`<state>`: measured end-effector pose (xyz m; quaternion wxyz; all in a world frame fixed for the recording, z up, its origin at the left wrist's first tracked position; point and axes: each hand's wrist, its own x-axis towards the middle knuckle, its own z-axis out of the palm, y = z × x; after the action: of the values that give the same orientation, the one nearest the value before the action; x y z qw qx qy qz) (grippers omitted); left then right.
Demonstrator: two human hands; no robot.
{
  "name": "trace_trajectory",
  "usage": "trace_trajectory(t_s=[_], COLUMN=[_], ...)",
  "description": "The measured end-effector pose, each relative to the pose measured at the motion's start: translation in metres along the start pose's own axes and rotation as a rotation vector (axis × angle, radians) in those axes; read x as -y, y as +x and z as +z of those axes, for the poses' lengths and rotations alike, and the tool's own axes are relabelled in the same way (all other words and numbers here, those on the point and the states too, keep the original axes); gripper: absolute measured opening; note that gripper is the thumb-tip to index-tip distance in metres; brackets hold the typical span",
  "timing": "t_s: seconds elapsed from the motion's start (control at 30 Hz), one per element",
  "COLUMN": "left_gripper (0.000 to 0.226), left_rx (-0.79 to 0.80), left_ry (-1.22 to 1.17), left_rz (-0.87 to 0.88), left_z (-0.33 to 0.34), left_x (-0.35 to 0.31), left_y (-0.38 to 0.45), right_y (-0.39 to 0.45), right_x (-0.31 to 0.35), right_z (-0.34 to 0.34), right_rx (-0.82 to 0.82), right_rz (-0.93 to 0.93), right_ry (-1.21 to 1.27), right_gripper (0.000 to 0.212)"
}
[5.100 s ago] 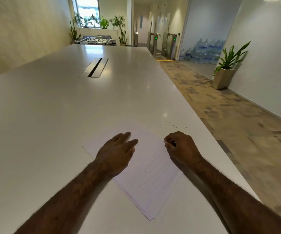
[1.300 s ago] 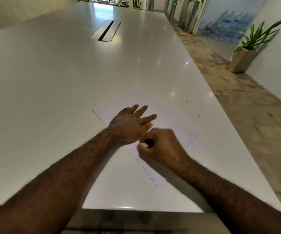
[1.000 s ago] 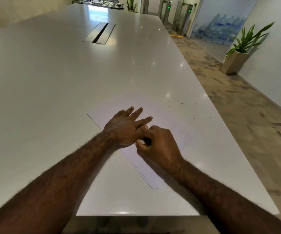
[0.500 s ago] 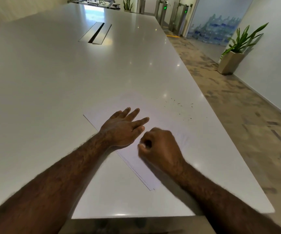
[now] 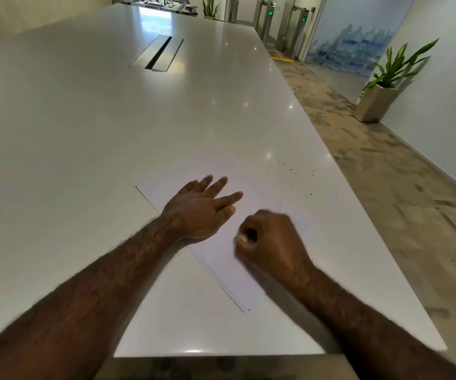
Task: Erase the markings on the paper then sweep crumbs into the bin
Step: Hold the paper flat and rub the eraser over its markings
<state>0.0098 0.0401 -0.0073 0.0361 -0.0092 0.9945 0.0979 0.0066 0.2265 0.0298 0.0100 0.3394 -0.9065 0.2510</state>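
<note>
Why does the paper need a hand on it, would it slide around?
Probably. The paper looks thin and floppy, lying on a glossy table, so rubbing could likely shift or crumple it. The left hand presses flat on it, which probably keeps it put.

Table [image 5: 111, 133] – glossy white, plain, pale window glare at far end. Paper [image 5: 248, 283] – white, faint lilac cast, thin dark edge lines toward table's near edge. Crumbs [image 5: 291, 171] – tiny dark flecks on table beyond paper. Slot panel [image 5: 158, 53] at table's middle – silver-grey with black centre gap. Floor [image 5: 386, 174] right of table – mottled tan and brown patches. Planter [image 5: 375, 102] – beige, green striped leaves. Gate lights [image 5: 270, 12] beyond table – green.
</note>
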Motion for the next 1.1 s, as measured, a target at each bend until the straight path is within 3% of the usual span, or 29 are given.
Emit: trace_trajectory(t_s=[0.1,0.2,0.3,0.4,0.53,0.63,0.67,0.77,0.8,0.9,1.03,1.1], left_gripper=[0.049,0.05,0.05,0.05,0.05,0.049,0.049,0.05,0.05,0.049,0.049,0.049], left_rx=[-0.007,0.003,0.002,-0.005,-0.007,-0.007,-0.009,-0.021,-0.023,-0.03,-0.019,-0.017], left_ry=[0.002,-0.002,0.005,0.002,0.008,0.004,0.003,0.011,0.011,0.007,0.013,0.014], left_rz=[-0.001,0.0,0.0,0.004,0.003,0.007,0.007,0.009,0.006,0.003,0.0,0.002], left_z=[0.0,-0.001,-0.002,-0.002,0.0,0.0,0.001,0.001,0.001,0.002,0.003,0.002], left_x=[-0.001,-0.001,-0.002,-0.001,-0.001,0.0,0.0,-0.001,-0.001,-0.001,0.001,0.001], left_y=[0.001,0.0,-0.001,0.0,-0.001,0.002,0.001,0.0,0.0,0.0,0.002,0.002], right_y=[-0.012,-0.003,-0.006,-0.002,-0.008,0.003,0.002,-0.014,-0.01,0.003,-0.024,-0.007], right_x=[0.018,0.009,0.012,-0.001,0.003,-0.01,-0.01,0.009,0.004,-0.016,0.01,-0.009], right_z=[0.001,-0.002,-0.004,-0.008,-0.009,-0.011,-0.009,-0.008,-0.01,-0.015,-0.006,-0.009], right_rx=[0.123,0.035,0.174,0.004,0.177,-0.03,-0.033,0.188,0.182,-0.044,0.19,0.038], right_rz=[-0.118,-0.055,-0.104,-0.007,-0.077,0.073,0.059,-0.099,-0.074,0.071,-0.117,0.006], right_ry=[0.032,0.039,0.046,0.027,0.047,0.014,0.004,0.035,0.033,-0.032,0.044,0.002], right_gripper=[0.011,0.01,0.01,0.01,0.009,0.01,0.011,0.01,0.01,0.011,0.009,0.01])
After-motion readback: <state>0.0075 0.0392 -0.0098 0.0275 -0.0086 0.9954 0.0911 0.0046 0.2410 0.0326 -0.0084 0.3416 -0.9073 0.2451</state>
